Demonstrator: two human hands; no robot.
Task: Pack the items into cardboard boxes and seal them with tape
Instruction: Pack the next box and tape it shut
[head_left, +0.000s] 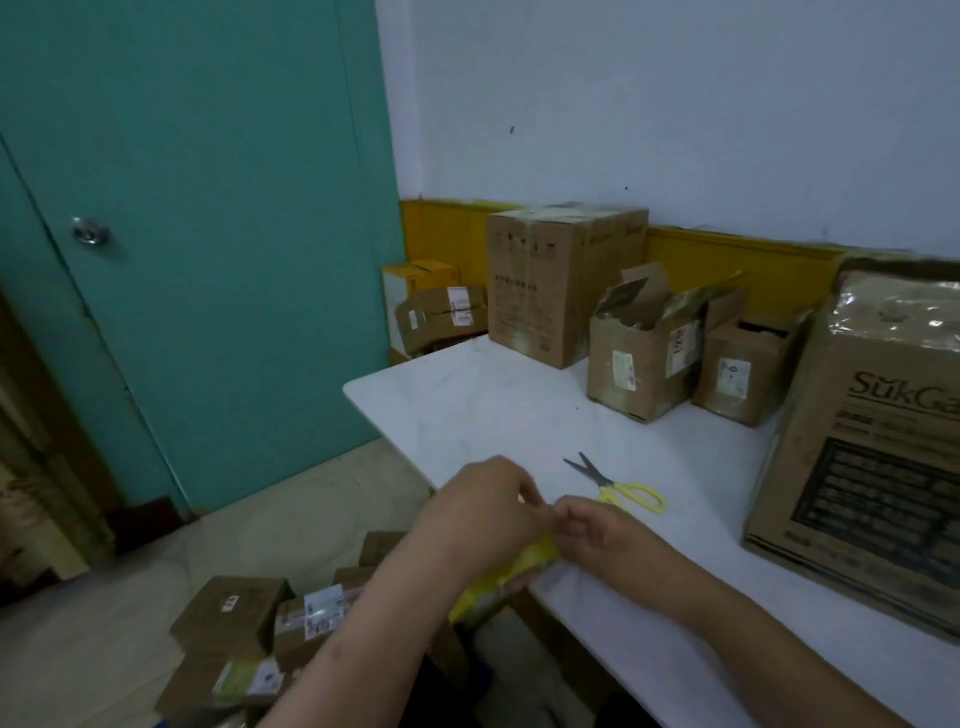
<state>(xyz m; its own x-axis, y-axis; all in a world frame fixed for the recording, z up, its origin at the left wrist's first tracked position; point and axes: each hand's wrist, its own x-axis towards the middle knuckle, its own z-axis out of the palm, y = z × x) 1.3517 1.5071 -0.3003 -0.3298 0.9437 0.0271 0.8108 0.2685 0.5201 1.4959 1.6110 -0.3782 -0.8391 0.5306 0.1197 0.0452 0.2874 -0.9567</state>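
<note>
My left hand (483, 506) and my right hand (597, 535) meet over the near left edge of the white table (467, 395). Between and under them is a yellow object, likely a roll of tape (498, 582), mostly hidden by both hands; both seem to hold it, fingertips pinched together above it. Yellow-handled scissors (618, 483) lie on the table just beyond my right hand, blades partly apart. An opened cardboard box (649, 353) with raised flaps stands further back. A second small open box (743, 369) sits to its right.
A tall sealed carton (561, 280) stands at the table's back. A big printed carton (878, 447) fills the right side. Several small labelled parcels (249, 639) are heaped on the floor to the left. More boxes (441, 306) rest beside the teal door (208, 234).
</note>
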